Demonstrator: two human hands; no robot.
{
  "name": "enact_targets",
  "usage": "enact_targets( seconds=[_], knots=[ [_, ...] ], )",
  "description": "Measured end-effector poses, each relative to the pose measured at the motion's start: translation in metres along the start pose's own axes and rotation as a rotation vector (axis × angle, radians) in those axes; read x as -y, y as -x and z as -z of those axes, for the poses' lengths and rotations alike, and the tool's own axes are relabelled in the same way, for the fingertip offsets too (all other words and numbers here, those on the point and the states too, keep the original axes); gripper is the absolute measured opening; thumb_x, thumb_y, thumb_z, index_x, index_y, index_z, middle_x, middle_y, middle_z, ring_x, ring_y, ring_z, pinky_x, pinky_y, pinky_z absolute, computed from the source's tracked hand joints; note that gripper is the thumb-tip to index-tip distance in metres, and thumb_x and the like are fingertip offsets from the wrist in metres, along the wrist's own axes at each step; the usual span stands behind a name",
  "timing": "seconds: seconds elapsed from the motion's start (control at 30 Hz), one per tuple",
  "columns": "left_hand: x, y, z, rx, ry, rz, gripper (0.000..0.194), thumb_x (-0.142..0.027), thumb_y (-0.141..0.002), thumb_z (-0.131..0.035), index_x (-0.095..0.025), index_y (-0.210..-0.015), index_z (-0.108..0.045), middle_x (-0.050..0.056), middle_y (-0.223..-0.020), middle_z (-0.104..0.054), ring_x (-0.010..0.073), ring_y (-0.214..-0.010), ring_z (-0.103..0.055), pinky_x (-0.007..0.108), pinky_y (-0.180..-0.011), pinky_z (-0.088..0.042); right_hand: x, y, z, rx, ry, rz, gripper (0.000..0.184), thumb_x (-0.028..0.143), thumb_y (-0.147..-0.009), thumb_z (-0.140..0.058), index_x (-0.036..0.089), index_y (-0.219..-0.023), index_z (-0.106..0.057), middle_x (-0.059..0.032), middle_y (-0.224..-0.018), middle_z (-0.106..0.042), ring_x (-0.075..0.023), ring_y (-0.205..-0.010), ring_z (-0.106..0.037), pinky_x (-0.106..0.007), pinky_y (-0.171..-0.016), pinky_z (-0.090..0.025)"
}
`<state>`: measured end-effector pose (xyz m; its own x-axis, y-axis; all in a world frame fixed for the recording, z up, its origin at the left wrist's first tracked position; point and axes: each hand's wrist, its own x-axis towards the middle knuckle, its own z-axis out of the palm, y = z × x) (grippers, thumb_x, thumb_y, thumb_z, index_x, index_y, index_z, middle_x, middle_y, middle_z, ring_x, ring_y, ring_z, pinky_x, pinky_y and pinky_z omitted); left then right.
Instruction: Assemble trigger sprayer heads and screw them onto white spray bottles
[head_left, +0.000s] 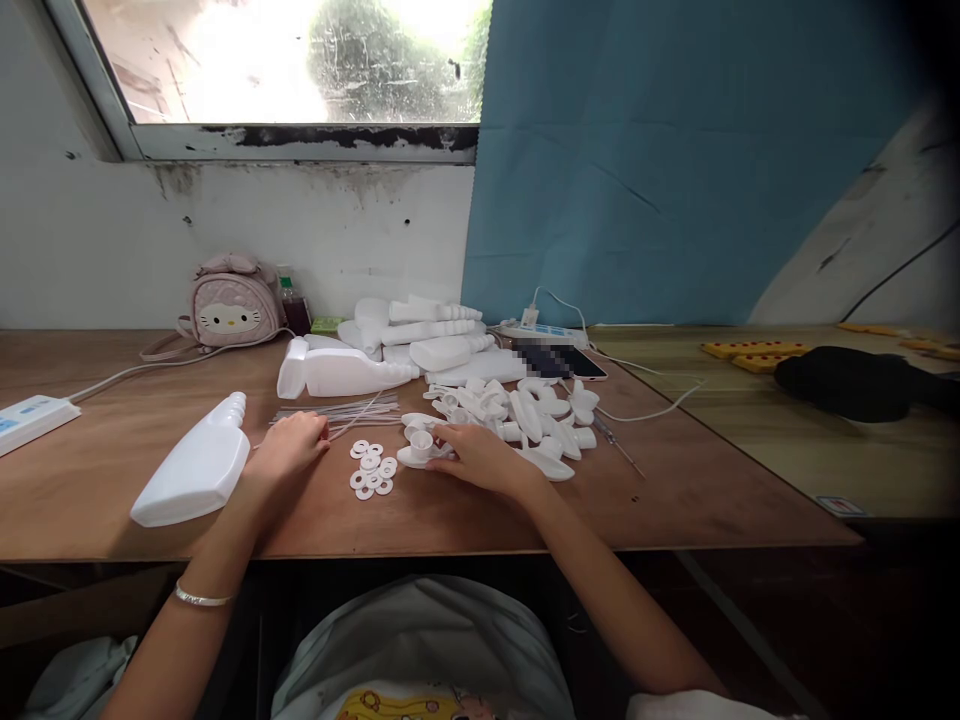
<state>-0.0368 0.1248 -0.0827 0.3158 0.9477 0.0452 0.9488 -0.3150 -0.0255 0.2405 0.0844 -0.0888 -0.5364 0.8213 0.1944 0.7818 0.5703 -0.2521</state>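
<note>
My left hand (294,442) rests at the near side of a bundle of thin clear plastic tubes (375,408). Its fingers are curled, and their undersides are hidden; one slanting tube ends close to the fingertips. With thumb and fingers, my right hand (484,458) grips a white trigger spray head (420,448) at the left edge of a pile of such heads (540,415). Between both hands lie several white ring washers (372,470). A white spray bottle (196,465) lies on its side left of my left hand.
More white bottles (352,370) are heaped toward the wall. Beside the pile of heads are a phone (585,363) and a thin screwdriver (619,447). A pink bag (236,305), a dark-liquid bottle (295,308) and a power strip (34,420) stand on the brown table (712,500).
</note>
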Motion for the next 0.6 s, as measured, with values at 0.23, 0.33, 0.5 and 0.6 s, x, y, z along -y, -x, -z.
enact_targets(
  seconds=[0.23,0.33,0.5,0.6],
  knots=[
    [-0.001,0.008,0.014,0.113,-0.076,0.062,0.015,-0.024,-0.076,-0.044,-0.016,-0.074,-0.056,0.009,-0.085,-0.062,0.0227,-0.081,-0.056,0.029,-0.063,-0.036,-0.001,0.0,-0.001,0.002,-0.007,-0.004,0.025,0.041,-0.082,-0.053,0.017,-0.086,-0.05,-0.0056,-0.083,-0.06,-0.018,-0.073,-0.055,-0.024,-0.06,-0.035],
    [-0.001,0.007,0.009,0.125,-0.056,0.033,0.017,-0.022,-0.077,-0.039,-0.016,-0.071,-0.054,0.009,-0.081,-0.06,0.0206,-0.075,-0.055,0.028,-0.062,-0.035,0.0,0.001,-0.001,0.003,-0.001,-0.01,0.024,0.04,-0.082,-0.054,0.017,-0.085,-0.05,-0.0052,-0.082,-0.06,-0.0176,-0.071,-0.055,-0.024,-0.058,-0.034],
    [-0.005,0.004,0.002,0.154,0.021,-0.028,0.016,-0.024,-0.077,-0.038,-0.017,-0.07,-0.05,0.008,-0.079,-0.059,0.0188,-0.068,-0.053,0.028,-0.06,-0.035,0.0,0.0,0.0,0.0,-0.002,-0.014,0.023,0.04,-0.082,-0.054,0.017,-0.085,-0.05,-0.005,-0.082,-0.06,-0.0173,-0.07,-0.055,-0.024,-0.058,-0.034],
    [-0.008,0.006,0.004,0.165,0.087,-0.029,0.016,-0.031,-0.076,-0.042,-0.017,-0.072,-0.05,0.008,-0.081,-0.059,0.0193,-0.069,-0.053,0.028,-0.059,-0.035,0.0,0.0,0.0,-0.001,-0.016,-0.01,0.023,0.039,-0.081,-0.055,0.017,-0.085,-0.05,-0.0053,-0.083,-0.061,-0.0177,-0.072,-0.056,-0.024,-0.059,-0.035]
  ],
)
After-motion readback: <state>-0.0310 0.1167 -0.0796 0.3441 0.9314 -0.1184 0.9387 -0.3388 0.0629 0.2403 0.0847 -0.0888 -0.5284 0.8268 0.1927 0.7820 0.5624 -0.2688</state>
